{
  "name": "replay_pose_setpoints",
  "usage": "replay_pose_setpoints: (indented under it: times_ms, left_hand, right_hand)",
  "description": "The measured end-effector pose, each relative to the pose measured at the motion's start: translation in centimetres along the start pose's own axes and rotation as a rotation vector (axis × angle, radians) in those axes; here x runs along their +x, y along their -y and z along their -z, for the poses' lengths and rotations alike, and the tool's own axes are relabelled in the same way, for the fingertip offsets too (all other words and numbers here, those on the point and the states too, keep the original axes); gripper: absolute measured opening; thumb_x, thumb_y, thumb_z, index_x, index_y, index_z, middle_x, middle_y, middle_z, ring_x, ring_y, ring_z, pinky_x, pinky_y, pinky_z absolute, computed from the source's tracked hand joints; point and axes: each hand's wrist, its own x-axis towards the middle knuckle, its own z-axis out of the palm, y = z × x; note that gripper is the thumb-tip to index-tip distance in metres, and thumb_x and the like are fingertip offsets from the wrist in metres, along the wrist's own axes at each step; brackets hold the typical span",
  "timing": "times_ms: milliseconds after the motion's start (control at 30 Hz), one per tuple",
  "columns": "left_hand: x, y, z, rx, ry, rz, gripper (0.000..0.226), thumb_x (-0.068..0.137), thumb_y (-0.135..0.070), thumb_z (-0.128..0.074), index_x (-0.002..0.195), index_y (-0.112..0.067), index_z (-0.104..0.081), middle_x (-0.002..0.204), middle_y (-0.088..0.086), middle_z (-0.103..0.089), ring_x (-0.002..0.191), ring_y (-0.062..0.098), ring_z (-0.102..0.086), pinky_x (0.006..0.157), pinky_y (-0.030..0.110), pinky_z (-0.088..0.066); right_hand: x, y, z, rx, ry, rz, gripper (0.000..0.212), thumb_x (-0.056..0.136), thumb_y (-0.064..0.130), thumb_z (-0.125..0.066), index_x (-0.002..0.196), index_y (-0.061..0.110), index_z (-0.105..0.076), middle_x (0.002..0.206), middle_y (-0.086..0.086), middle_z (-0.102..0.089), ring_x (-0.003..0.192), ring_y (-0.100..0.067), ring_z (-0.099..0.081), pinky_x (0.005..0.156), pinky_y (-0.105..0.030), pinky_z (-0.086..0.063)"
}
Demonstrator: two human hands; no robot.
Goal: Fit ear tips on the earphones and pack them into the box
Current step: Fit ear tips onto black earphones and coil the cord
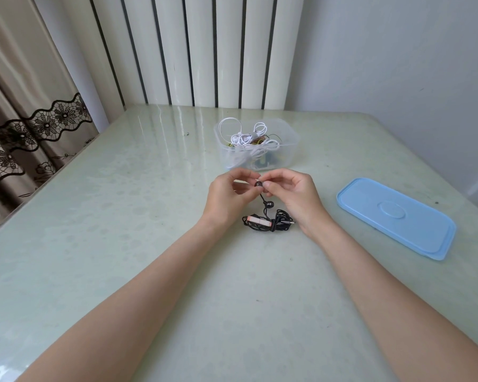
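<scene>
A black wired earphone set [271, 221] lies coiled on the table, with a pale inline remote and a jack plug. One dark earbud [258, 184] is raised above the coil, and its cable hangs down to it. My left hand [228, 195] pinches this earbud from the left. My right hand [293, 194] pinches at its right side with thumb and forefinger; whether an ear tip sits between them is too small to tell. The second earbud [270, 204] hangs lower, between my hands. Behind them stands an open clear plastic box [287, 142] holding white and coloured earphone cables.
The box's blue lid [398, 219] lies flat on the right part of the pale green glossy table [122, 202]. A white radiator stands behind the table, and a lace-trimmed curtain hangs at the left.
</scene>
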Motion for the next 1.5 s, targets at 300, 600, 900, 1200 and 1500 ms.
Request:
replay_pose_setpoints:
  times_ms: [300,600,900,1200,1500]
  left_hand:
    - [0.2,0.3,0.3,0.016,-0.007,0.001,0.017,0.079,-0.010,-0.069,0.090,-0.020,-0.061,0.077,-0.008,-0.063,0.074,0.011,-0.063,0.072,0.016,-0.049]
    - [0.3,0.4,0.2,-0.030,-0.011,0.030,0.015,0.080,-0.008,-0.067,0.092,-0.016,-0.063,0.082,-0.004,-0.063,0.080,0.017,-0.064,0.072,0.016,-0.049]
    - [0.4,0.3,0.4,0.010,0.013,-0.008,0.013,0.081,-0.007,-0.066,0.092,-0.015,-0.065,0.079,-0.010,-0.061,0.073,0.007,-0.059,0.068,0.009,-0.046]
    - [0.4,0.8,-0.3,0.268,0.048,-0.058,0.026,0.087,-0.006,-0.055,0.109,-0.015,-0.066,0.088,-0.002,-0.047,0.065,0.002,-0.048,0.071,0.003,-0.038]
    - [0.3,0.1,0.4,0.216,0.114,-0.011,0.013,0.084,-0.005,-0.061,0.096,-0.008,-0.065,0.075,-0.009,-0.049,0.067,0.008,-0.051,0.061,0.002,-0.038]
  right_hand:
    - [-0.1,0.1,0.1,-0.055,0.034,-0.042,0.020,0.081,-0.009,-0.059,0.094,0.005,-0.060,0.080,-0.002,-0.061,0.057,0.000,-0.059,0.060,-0.014,-0.050]
    - [-0.3,0.2,0.4,0.048,0.031,-0.079,0.023,0.084,-0.008,-0.055,0.101,0.004,-0.065,0.083,-0.005,-0.067,0.065,-0.004,-0.067,0.073,-0.014,-0.053]
    - [0.0,0.3,0.3,0.045,-0.037,-0.111,0.012,0.084,-0.008,-0.055,0.085,-0.002,-0.065,0.071,-0.008,-0.064,0.054,-0.003,-0.062,0.058,-0.015,-0.052]
    - [2.4,-0.2,6.9,-0.647,-0.375,-0.052,0.020,0.085,-0.003,-0.051,0.097,-0.002,-0.068,0.079,-0.011,-0.065,0.072,-0.014,-0.065,0.079,-0.026,-0.052]
    - [4.0,-0.1,6.2,-1.102,-0.040,-0.048,0.026,0.084,-0.002,-0.050,0.099,0.003,-0.070,0.104,-0.019,-0.066,0.100,-0.033,-0.059,0.088,-0.031,-0.043]
